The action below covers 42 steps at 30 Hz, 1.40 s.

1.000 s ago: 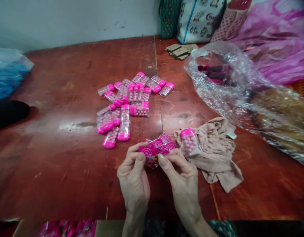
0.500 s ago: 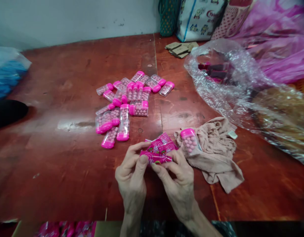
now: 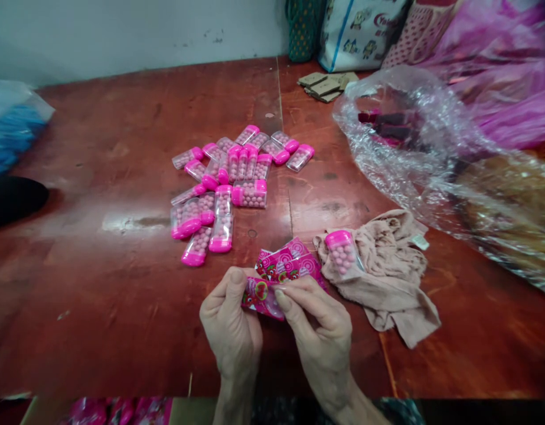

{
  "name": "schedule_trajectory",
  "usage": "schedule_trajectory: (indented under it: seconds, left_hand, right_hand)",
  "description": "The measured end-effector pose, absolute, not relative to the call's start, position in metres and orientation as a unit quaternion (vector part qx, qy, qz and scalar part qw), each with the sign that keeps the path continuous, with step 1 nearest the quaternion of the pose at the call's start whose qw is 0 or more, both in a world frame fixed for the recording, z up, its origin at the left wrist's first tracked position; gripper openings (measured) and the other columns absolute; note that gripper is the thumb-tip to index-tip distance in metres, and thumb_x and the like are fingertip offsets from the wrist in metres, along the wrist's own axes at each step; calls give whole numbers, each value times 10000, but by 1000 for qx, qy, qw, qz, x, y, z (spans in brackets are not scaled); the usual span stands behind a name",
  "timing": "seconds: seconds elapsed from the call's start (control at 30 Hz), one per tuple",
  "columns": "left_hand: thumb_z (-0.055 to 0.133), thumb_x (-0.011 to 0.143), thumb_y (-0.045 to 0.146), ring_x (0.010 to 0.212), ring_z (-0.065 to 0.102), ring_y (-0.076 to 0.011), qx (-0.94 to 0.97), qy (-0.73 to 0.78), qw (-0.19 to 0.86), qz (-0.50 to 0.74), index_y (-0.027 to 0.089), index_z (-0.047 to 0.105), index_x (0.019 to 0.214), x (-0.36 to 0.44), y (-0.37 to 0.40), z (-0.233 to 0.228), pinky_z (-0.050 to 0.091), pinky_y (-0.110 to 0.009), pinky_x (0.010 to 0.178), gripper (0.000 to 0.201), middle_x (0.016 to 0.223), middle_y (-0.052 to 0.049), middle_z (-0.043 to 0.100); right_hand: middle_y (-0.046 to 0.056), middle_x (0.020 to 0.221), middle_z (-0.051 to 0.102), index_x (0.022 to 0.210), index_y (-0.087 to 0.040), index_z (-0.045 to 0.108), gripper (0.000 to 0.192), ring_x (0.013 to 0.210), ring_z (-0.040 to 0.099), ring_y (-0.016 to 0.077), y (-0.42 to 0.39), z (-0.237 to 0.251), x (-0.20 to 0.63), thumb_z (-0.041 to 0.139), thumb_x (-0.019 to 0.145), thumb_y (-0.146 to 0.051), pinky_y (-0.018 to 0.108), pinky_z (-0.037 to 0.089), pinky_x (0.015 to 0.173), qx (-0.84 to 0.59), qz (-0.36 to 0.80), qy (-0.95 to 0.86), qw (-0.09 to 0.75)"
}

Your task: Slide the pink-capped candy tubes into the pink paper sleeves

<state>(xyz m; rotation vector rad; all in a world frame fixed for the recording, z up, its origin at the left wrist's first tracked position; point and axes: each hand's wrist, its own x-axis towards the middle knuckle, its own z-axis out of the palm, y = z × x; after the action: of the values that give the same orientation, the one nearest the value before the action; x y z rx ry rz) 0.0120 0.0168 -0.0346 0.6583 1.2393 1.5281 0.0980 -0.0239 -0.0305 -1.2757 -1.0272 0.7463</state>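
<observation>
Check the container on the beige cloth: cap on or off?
On: the pink cap covers the top end of the clear container; pink balls show through below it.

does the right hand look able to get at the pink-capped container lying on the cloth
Probably yes: the pink-capped container lies atop the beige cloth, close beyond the right hand, with nothing seen between them, though that hand pinches a pink printed wrapper it would likely release first.

Dim light leaves a pale glare on the table (image 3: pixel 99 307) at left and glints on the plastic (image 3: pixel 431 195). The outer edges look soft and smeared.
</observation>
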Motion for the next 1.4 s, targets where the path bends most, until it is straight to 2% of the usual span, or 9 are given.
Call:
schedule_trajectory:
  seconds: [0.17,0.43,0.53,0.67,0.8,1.03,1.17,1.3,1.4]
  left_hand:
    - [723,664,309,471,528,-74,248,546,454,659,128,683,590,12,19,-36,447,-172,480,199,520,14,616]
    - [702,683,343,467,503,-81,261,548,494,623,135,677,599,14,18,-34,416,-186,466,225,519,13,593]
    - [670,727,297,515,496,-89,318,531,504,602,147,684,633,15,15,-35,397,-195,492,178,560,13,579]
    - [633,765,270,585,498,-111,355,520,494,599,160,690,671,15,13,-37,406,-228,567,155,609,7,575]
    - [637,763,265,570,484,-109,346,520,500,599,173,698,679,15,13,-37,398,-228,555,139,582,16,552]
    - [658,743,268,550,489,-96,317,536,473,623,158,696,653,9,15,-36,394,-206,526,148,567,19,563]
    - [696,697,294,520,506,-100,276,550,461,639,147,699,627,1,20,-35,407,-208,511,163,543,10,583]
    - [659,734,306,534,505,-104,319,518,501,615,147,682,633,1,18,-31,400,-209,512,190,578,3,584]
    - [625,766,290,535,484,-102,365,499,531,579,141,665,627,7,13,-29,372,-208,503,208,585,0,563]
  right_hand:
    - [16,784,628,924,-199,682,222,729,589,132,-23,-31,98,541,826,-59,250,464,660,-565,347,-440,605]
    - [8,826,577,794,-186,574,76,715,572,132,-20,-28,106,597,766,-119,236,478,607,-567,457,-390,563]
    - [-32,703,591,777,-198,550,123,590,566,108,-22,-30,105,636,737,-119,204,473,525,-619,390,-373,571]
    - [-16,723,665,882,-196,625,183,633,623,117,-22,-29,110,587,769,-57,214,502,603,-642,202,-471,570]
    - [16,746,660,1033,-188,608,289,655,621,146,-18,-26,116,579,778,-55,270,519,634,-627,151,-537,544]
    - [78,802,640,849,-154,633,182,761,608,173,-18,-26,125,560,781,-2,308,512,705,-613,52,-579,535]
    - [35,819,628,859,-189,613,137,780,607,163,-19,-18,132,602,788,-72,315,513,735,-633,138,-530,548]
    - [58,965,629,1068,-172,597,346,765,618,147,-18,-10,125,653,741,-74,284,535,699,-598,259,-541,530]
    - [52,868,669,972,-162,653,253,762,636,152,-19,-9,117,593,766,-28,260,538,675,-578,249,-570,528]
